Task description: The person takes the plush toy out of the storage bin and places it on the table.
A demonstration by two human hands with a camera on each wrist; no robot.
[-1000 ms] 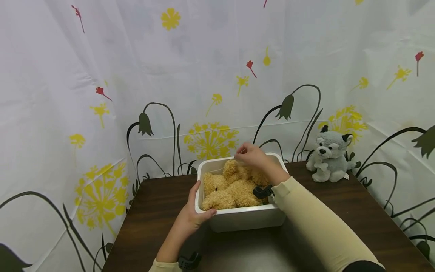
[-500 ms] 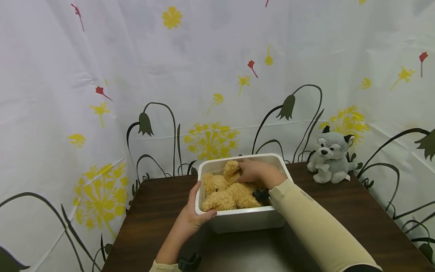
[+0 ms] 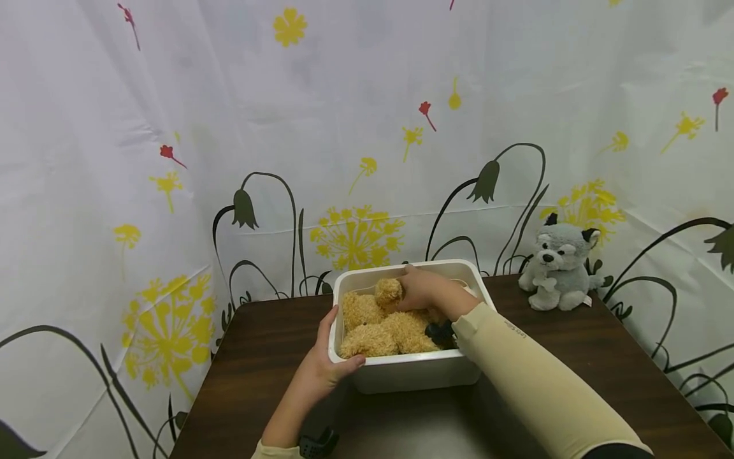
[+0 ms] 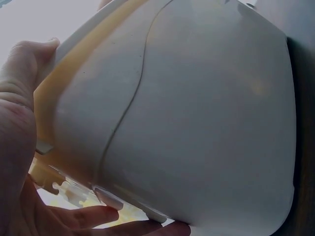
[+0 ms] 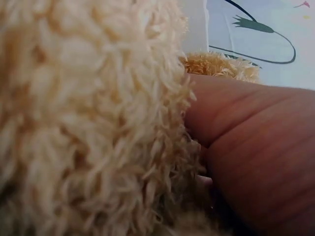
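Note:
A white plastic bin (image 3: 418, 373) stands on the table, tilted a little toward the camera. Inside it lies a stuffed animal (image 3: 367, 340) with curly tan fur, its rounded parts bunched together. My left hand (image 3: 321, 366) grips the bin's left side near the front corner, thumb over the rim. In the left wrist view, that hand's fingers (image 4: 93, 216) lie along the outer wall. My right hand (image 3: 427, 292) reaches into the bin and holds a raised tan part of the toy, its fingertips partly hidden. Tan fur fills much of the right wrist view beside the hand (image 5: 256, 142).
A grey and white stuffed husky (image 3: 559, 268) sits at the table's back right corner. The dark wooden table (image 3: 258, 357) has a glossy patch in front of the bin. A white curtain (image 3: 344, 127) with printed flowers hangs behind.
My right hand has come down from above the bin's back rim into the bin, onto the tan toy. The toy's raised part has sunk slightly. My left hand keeps its place.

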